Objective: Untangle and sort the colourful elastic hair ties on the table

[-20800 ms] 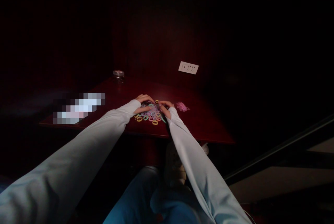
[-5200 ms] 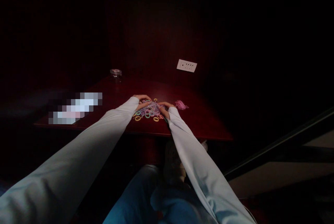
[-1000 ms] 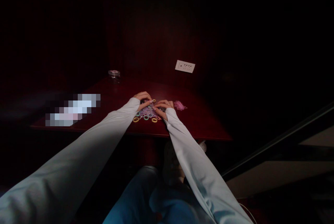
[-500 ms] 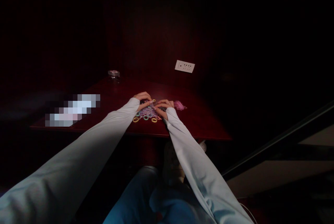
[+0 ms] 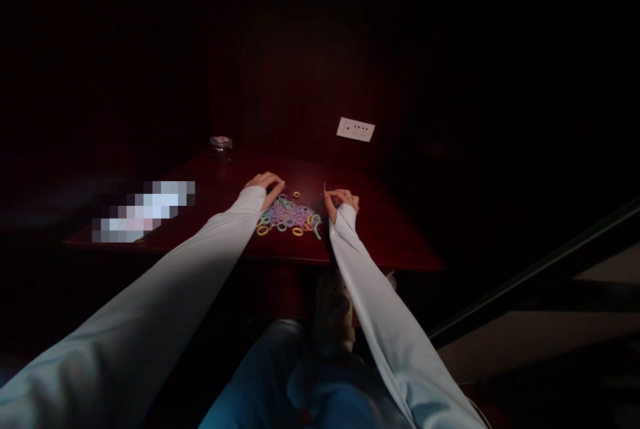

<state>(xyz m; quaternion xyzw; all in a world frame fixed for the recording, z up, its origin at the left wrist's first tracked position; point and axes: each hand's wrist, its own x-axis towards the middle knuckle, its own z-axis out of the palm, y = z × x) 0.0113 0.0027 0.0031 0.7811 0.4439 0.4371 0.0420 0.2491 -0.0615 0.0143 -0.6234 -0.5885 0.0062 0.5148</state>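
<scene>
Coloured bands (image 5: 290, 214): lying heaped on the red desk (image 5: 385, 236), in the middle of the frame.
Left hand (image 5: 263, 182): hovering by the heap's upper left; I'm not able to tell whether its fingers are gripping anything.
Right hand (image 5: 344, 201): pinching a thin pale strand (image 5: 325, 186) in its fingers, just right of centre.
Jar (image 5: 221, 148): standing left of centre, higher up the frame.

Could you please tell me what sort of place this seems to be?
Probably a dim indoor room, perhaps a desk corner: a dark red table stands near a white socket panel, with a clear jar farther back.
</scene>
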